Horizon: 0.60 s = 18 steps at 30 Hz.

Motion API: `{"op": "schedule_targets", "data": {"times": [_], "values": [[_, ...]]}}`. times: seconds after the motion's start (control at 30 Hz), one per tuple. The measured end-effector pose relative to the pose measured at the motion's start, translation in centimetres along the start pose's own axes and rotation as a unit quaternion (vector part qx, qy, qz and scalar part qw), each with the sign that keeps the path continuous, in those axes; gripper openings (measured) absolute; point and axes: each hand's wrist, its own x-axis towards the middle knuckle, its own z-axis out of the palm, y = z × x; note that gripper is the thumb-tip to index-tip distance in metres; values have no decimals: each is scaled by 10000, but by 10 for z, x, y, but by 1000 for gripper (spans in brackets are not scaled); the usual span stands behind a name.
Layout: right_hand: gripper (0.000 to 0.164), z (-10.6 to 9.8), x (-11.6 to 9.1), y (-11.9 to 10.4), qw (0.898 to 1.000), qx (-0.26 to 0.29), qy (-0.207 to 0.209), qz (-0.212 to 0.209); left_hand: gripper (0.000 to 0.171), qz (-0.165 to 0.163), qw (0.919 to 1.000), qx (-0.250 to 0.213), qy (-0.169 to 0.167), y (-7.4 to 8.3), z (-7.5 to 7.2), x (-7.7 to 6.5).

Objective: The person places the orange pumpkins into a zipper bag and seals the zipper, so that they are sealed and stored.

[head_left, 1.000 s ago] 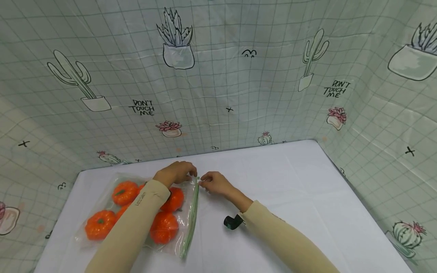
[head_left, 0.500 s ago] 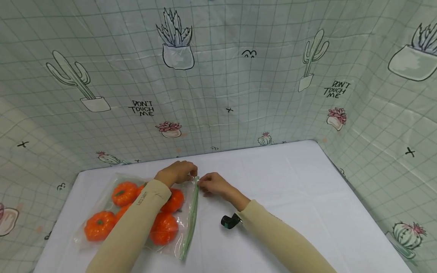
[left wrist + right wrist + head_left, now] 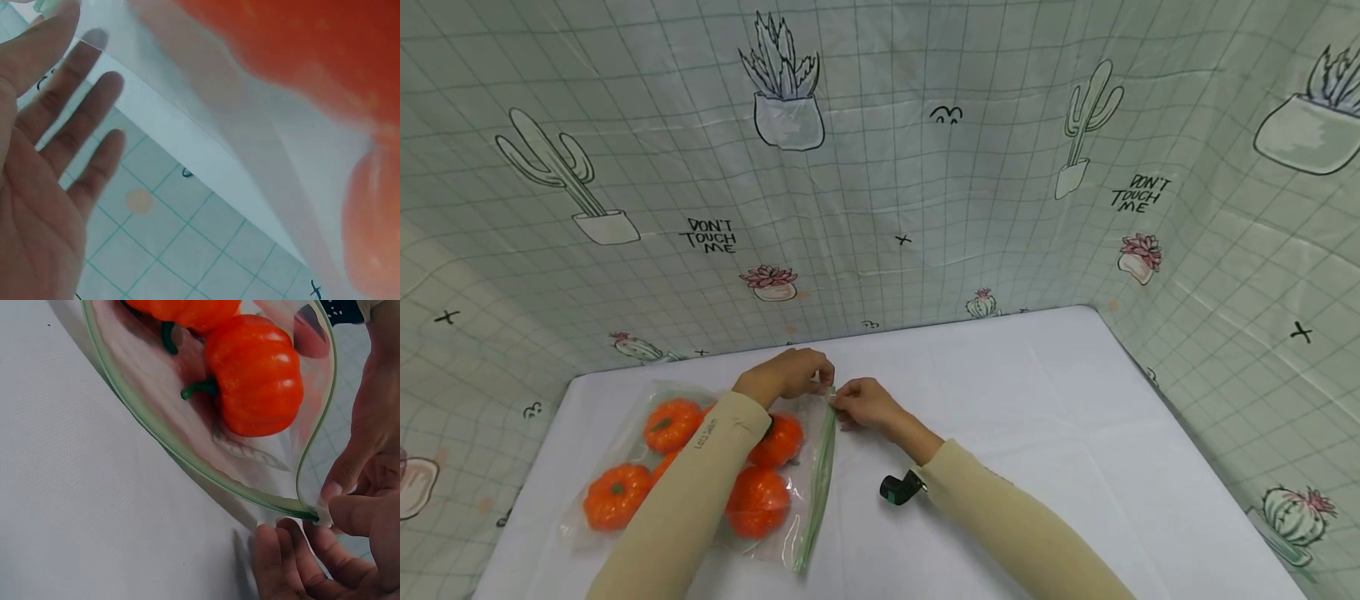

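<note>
A clear zip bag (image 3: 808, 517) lies on the left of the white table (image 3: 1037, 433) with several orange pumpkins (image 3: 758, 500) inside. Its green zip strip (image 3: 820, 475) runs away from me. My left hand (image 3: 816, 379) and right hand (image 3: 844, 402) meet at the strip's far end and both pinch it there. In the right wrist view the bag's mouth gapes, the green rim (image 3: 187, 459) curving round a pumpkin (image 3: 256, 375), and fingertips (image 3: 328, 490) close on the rim's corner. The left wrist view shows my left palm (image 3: 37, 187), blurred plastic and a pumpkin (image 3: 300, 44).
A small black and green device (image 3: 897, 489) sits under my right forearm. Cactus-print cloth walls (image 3: 925, 208) enclose the table at the back and both sides. The bare white table top stretches to the right of the bag.
My right hand has edged a little left, closer to the zip's far end. The left hand and the bag stay where they were.
</note>
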Motion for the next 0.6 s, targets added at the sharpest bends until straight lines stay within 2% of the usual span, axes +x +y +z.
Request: {"op": "schedule_targets", "data": {"times": [0.13,0.33,0.47,0.6], "values": [[16,2,0,1,10000,18,-2,-89,6,487,9967,536,358,-2,1,0],[16,3,0,0,9998,152,19,-131,7,948,9829,1268,945,-5,2,-6],[17,5,0,0,9996,131,85,-233,8,1253,9675,1715,1375,-5,5,-11],[17,6,-2,-1,9989,80,145,-430,7,1395,9529,2068,1727,-7,8,-14]]}}
